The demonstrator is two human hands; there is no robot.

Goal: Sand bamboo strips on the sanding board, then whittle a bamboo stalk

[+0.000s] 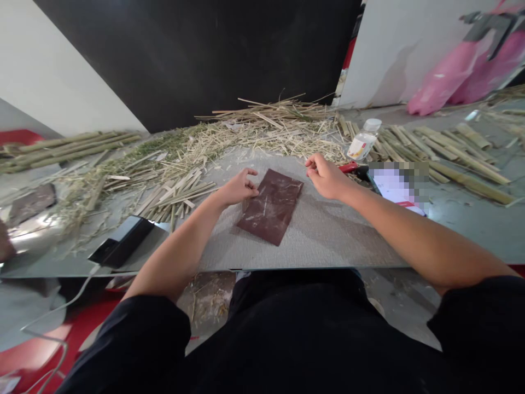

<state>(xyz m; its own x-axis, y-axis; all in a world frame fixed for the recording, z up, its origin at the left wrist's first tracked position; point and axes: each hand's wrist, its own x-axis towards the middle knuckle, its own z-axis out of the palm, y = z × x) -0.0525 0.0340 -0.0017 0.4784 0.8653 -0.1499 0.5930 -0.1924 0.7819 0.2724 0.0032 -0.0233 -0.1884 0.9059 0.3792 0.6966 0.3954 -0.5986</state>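
A dark red-brown rectangular sheet (271, 206), scuffed with pale marks, lies flat on the grey mat (328, 241) in front of me. My left hand (238, 188) rests at the sheet's left edge, fingers curled, thumb and fingertips touching the edge. My right hand (326, 176) hovers just right of the sheet's far corner, fingers loosely curled in a pinch; I cannot make out anything between them.
Cut bamboo strips (180, 194) lie left of the sheet, with straw-like shavings (262, 131) behind. Split bamboo poles (443, 153), a small clear bottle (363, 141) and a red-handled tool (353, 167) sit to the right. A black box (123, 241) with a cable is at left.
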